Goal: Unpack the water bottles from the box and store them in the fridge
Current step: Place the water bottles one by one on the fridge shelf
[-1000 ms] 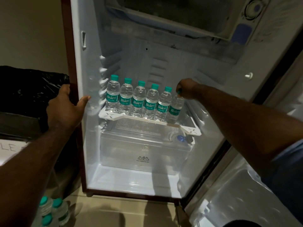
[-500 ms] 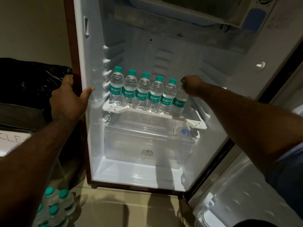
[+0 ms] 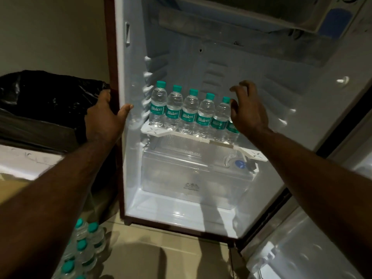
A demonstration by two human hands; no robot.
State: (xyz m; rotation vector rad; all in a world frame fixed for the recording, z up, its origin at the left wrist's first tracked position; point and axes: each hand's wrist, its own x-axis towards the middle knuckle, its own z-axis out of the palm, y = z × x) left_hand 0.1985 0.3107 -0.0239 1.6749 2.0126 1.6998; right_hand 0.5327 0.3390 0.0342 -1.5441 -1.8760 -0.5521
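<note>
Several clear water bottles [image 3: 190, 113] with green caps and green labels stand in a row on the white shelf [image 3: 157, 132] inside the open fridge [image 3: 201, 210]. My right hand [image 3: 248, 111] hovers just in front of the rightmost bottle [image 3: 232, 130], fingers spread and holding nothing; it hides that bottle's top. My left hand [image 3: 104, 119] grips the fridge's left front edge, thumb on the inner wall. More bottles [image 3: 84, 248] with green caps stand packed together on the floor at the lower left.
A clear crisper drawer [image 3: 191, 174] sits under the shelf. The fridge door [image 3: 302, 248] hangs open at the right. A black plastic-wrapped bulk [image 3: 44, 101] lies left of the fridge, over a white surface [image 3: 26, 162]. Tan floor tiles [image 3: 161, 256] lie below.
My right hand has let go of the rightmost bottle's cap and opened, pulling back slightly. The bottle stays standing on the shelf. My left hand keeps its grip on the fridge edge.
</note>
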